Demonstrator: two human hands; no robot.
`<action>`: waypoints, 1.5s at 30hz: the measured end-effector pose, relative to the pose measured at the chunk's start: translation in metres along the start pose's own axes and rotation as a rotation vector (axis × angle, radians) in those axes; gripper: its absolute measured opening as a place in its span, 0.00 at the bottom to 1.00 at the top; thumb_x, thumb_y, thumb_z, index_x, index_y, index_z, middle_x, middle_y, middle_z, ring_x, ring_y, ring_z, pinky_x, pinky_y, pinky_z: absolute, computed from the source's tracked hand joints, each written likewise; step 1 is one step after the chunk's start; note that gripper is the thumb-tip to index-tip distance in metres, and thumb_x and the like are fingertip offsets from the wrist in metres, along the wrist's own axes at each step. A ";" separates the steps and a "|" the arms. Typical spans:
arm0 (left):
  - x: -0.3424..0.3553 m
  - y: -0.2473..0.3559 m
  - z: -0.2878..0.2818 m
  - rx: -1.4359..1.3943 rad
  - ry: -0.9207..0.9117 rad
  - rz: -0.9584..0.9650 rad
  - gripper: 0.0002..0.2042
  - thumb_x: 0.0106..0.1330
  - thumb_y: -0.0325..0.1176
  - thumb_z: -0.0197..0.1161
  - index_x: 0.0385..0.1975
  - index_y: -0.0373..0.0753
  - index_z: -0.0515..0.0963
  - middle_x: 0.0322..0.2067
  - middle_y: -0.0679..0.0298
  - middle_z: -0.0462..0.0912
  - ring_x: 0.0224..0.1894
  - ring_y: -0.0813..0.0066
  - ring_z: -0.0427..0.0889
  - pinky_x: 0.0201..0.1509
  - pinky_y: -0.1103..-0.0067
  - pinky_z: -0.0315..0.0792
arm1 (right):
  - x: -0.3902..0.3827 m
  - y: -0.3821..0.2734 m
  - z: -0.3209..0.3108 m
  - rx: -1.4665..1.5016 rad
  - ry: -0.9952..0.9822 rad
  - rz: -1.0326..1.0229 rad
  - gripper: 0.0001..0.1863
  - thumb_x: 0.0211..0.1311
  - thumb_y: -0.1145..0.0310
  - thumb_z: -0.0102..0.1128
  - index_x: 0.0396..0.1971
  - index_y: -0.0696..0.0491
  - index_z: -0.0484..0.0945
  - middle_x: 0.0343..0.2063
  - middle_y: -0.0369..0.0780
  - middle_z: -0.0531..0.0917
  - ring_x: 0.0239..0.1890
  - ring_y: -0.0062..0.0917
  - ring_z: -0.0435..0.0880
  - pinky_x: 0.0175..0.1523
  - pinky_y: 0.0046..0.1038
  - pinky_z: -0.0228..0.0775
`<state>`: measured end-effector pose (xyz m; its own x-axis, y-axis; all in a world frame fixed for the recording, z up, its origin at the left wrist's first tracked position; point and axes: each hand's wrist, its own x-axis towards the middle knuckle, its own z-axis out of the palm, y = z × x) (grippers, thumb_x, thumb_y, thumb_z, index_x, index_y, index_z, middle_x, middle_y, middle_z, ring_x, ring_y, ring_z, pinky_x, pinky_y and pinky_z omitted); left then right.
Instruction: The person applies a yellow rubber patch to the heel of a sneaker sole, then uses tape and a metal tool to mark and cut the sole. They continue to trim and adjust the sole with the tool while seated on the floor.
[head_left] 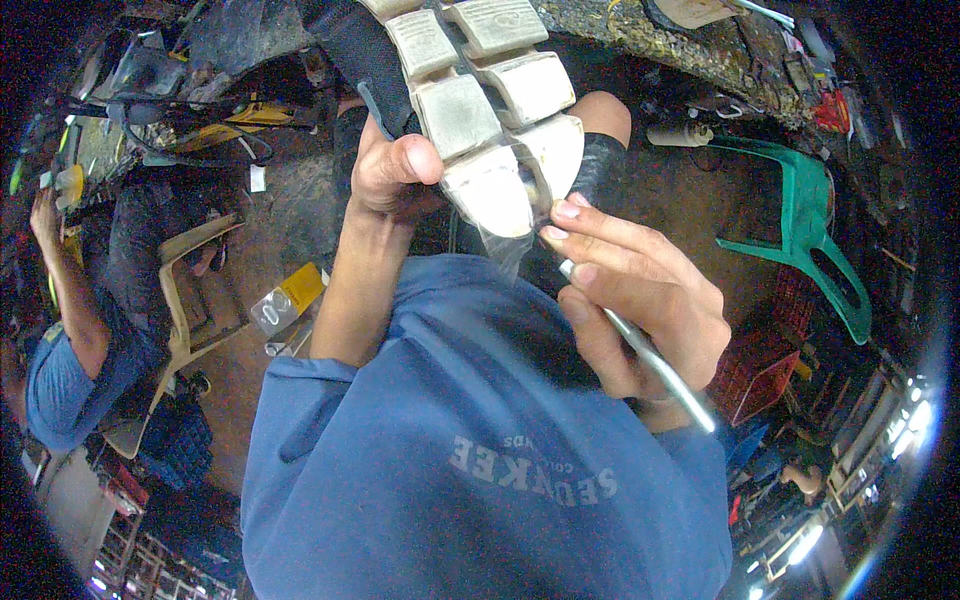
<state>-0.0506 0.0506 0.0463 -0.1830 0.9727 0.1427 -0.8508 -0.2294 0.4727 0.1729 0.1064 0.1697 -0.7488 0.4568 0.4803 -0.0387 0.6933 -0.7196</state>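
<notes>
Head view: hands (400, 170) on segmented white pad (480, 110), right with metal tool (650, 365).

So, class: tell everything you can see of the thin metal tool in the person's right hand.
The metal tool is a slim, shiny, silver-grey rod, apparently steel. It runs slantwise through the right hand, its free end sticking out at lower right. The fingers grip it like a pen. Its tip is hidden behind the fingertips, close to the pale padded piece that the left hand steadies.
</notes>
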 end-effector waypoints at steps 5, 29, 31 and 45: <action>0.005 -0.002 -0.002 0.043 -0.001 0.096 0.49 0.53 0.39 0.83 0.73 0.26 0.63 0.63 0.44 0.80 0.61 0.49 0.85 0.65 0.58 0.81 | 0.006 -0.004 -0.011 -0.009 -0.108 0.074 0.11 0.61 0.82 0.71 0.39 0.60 0.77 0.41 0.58 0.90 0.51 0.52 0.91 0.59 0.49 0.83; 0.003 -0.001 -0.003 0.155 0.009 0.015 0.49 0.54 0.43 0.82 0.73 0.26 0.64 0.64 0.45 0.79 0.62 0.51 0.84 0.68 0.59 0.79 | 0.006 0.004 -0.010 0.171 -0.006 0.151 0.08 0.64 0.79 0.68 0.39 0.62 0.77 0.39 0.59 0.90 0.50 0.50 0.90 0.62 0.51 0.80; 0.004 -0.002 -0.004 0.168 0.025 0.004 0.49 0.54 0.44 0.82 0.73 0.26 0.63 0.65 0.45 0.79 0.62 0.51 0.84 0.68 0.59 0.79 | 0.002 0.008 -0.008 0.215 0.021 0.136 0.09 0.68 0.76 0.66 0.42 0.61 0.75 0.41 0.60 0.89 0.51 0.51 0.89 0.63 0.53 0.79; 0.030 -0.012 0.029 0.374 0.075 0.285 0.74 0.38 0.51 0.92 0.83 0.37 0.43 0.76 0.56 0.63 0.76 0.53 0.68 0.79 0.57 0.65 | 0.004 0.012 0.020 0.356 0.418 0.123 0.15 0.65 0.85 0.67 0.48 0.63 0.74 0.46 0.57 0.88 0.54 0.44 0.89 0.64 0.44 0.79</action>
<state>-0.0318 0.0817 0.0698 -0.4304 0.8657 0.2557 -0.5282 -0.4713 0.7063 0.1559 0.1055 0.1528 -0.4389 0.7545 0.4880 -0.2433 0.4230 -0.8729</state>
